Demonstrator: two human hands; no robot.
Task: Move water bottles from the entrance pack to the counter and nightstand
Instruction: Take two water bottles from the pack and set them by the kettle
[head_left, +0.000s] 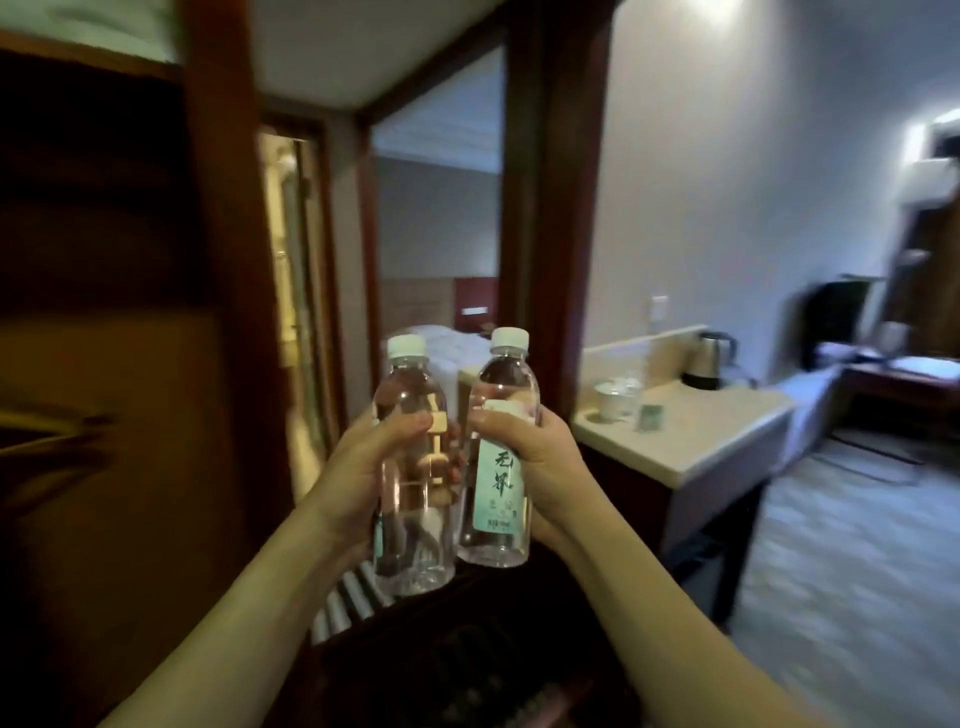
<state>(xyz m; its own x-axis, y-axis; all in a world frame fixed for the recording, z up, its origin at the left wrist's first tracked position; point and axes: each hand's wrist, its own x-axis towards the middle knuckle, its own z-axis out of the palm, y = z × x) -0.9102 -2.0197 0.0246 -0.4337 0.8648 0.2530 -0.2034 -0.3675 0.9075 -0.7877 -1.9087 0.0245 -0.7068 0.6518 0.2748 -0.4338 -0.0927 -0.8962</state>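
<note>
I am looking at two clear plastic water bottles held up side by side in front of me, both upright, both capped in white and both full of clear water. The left bottle (413, 467) is showing mostly bare plastic, its label turned away. The right bottle (500, 457) is facing me with a pale green label bearing dark characters. The two are standing just beside each other, nearly touching at the shoulder.

My left hand (363, 462) is wrapping the left bottle around its middle, thumb lying across the front and fingers curling behind. My right hand (535, 452) is clenching the right bottle just under its shoulder, thumb on top of the label. Both forearms are reaching up and forward, bare, converging toward the centre.

To the right, the light counter (691, 431) is carrying an electric kettle (709, 361) at its far end and some cups (613, 397) nearer, too blurred to tell their contents. Through the doorway behind the bottles a bed (447, 345) is showing.
</note>
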